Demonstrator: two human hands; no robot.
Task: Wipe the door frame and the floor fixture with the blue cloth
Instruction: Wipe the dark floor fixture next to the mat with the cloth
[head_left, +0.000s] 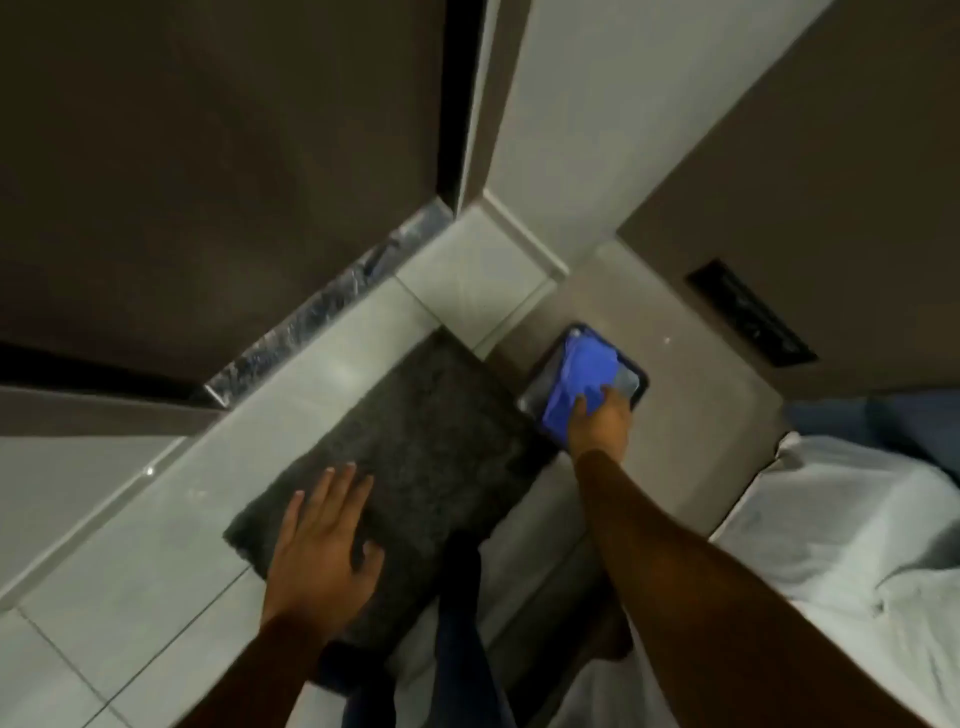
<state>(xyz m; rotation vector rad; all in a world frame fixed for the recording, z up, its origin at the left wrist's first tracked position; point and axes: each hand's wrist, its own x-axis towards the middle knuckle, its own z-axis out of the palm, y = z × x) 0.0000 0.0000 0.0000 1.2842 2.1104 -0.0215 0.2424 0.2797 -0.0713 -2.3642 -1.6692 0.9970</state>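
My right hand (605, 423) grips the blue cloth (576, 382) and presses it down onto the floor fixture (631, 382), a dark-rimmed metal plate set in the grey floor; the cloth covers most of the plate. My left hand (324, 545) lies flat with fingers spread on a dark grey mat (426, 447), holding nothing. The door frame (478, 104) rises at the top centre, beside a dark brown door (208, 156).
Pale floor tiles (156, 545) run along the mat. A shiny metal threshold strip (322, 306) lies under the door. A black vent slot (748, 312) sits in the wall at right. White bedding (841, 545) fills the lower right. My dark trouser leg (462, 623) is below.
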